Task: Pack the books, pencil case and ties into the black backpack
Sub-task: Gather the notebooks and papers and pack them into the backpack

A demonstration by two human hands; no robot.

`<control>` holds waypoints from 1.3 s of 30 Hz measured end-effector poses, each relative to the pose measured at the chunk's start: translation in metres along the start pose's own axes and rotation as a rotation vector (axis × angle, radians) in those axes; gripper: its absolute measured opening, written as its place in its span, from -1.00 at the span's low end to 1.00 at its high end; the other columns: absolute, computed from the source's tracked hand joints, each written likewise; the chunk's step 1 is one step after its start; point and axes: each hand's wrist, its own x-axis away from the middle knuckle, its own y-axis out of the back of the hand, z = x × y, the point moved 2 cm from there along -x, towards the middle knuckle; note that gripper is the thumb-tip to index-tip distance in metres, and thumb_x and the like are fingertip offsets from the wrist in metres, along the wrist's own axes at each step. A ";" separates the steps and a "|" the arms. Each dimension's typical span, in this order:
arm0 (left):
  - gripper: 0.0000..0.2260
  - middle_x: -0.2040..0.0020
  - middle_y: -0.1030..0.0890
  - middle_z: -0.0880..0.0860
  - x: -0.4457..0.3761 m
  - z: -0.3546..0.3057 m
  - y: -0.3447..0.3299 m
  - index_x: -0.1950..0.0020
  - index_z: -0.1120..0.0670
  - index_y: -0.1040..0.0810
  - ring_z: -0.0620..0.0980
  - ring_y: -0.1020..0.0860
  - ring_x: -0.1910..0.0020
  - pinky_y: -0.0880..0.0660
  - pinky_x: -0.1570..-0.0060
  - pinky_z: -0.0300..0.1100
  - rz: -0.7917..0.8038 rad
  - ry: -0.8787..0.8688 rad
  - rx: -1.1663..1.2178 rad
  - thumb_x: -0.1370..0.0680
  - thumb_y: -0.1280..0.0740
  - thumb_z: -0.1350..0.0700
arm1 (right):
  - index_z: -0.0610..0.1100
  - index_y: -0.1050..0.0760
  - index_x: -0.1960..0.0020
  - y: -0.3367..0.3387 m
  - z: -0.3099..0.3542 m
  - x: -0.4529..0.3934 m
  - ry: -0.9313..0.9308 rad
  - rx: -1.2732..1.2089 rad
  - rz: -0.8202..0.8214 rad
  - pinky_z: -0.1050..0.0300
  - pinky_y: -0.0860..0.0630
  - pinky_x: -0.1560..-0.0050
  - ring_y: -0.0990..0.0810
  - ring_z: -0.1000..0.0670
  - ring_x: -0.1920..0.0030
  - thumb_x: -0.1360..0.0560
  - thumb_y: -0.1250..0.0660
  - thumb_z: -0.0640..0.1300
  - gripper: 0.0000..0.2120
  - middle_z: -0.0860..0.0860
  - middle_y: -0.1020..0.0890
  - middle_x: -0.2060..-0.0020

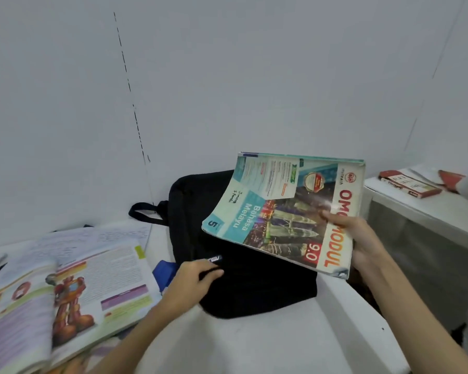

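Observation:
The black backpack (243,279) lies on a white table (268,344), its strap trailing to the left. My right hand (354,238) grips a workbook (281,209) with a teal and city-photo cover by its spine edge, holding it tilted above the backpack's right side. My left hand (193,276) rests on the backpack's left front, fingers at a small zip tag. A blue object (162,271) peeks out beside the backpack, just left of that hand. An open illustrated book (73,292) lies at the left on the table.
More open pages lie under and behind the illustrated book. A second white surface (427,209) at the right holds a red and white box (408,184) and a red item behind it. White walls close in behind the table.

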 end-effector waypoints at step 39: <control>-0.64 0.44 -0.32 0.10 -0.131 -0.138 0.147 0.36 0.28 -0.36 -0.03 -0.26 0.44 -0.16 0.44 -0.29 -0.466 -0.154 -0.201 -0.59 -0.25 0.13 | -0.25 -0.38 -0.34 -0.135 -0.096 -0.082 -0.367 -0.362 0.124 -0.08 -0.64 0.33 -0.65 -0.16 0.10 -0.56 -0.28 -0.19 -0.63 -0.22 -0.64 0.04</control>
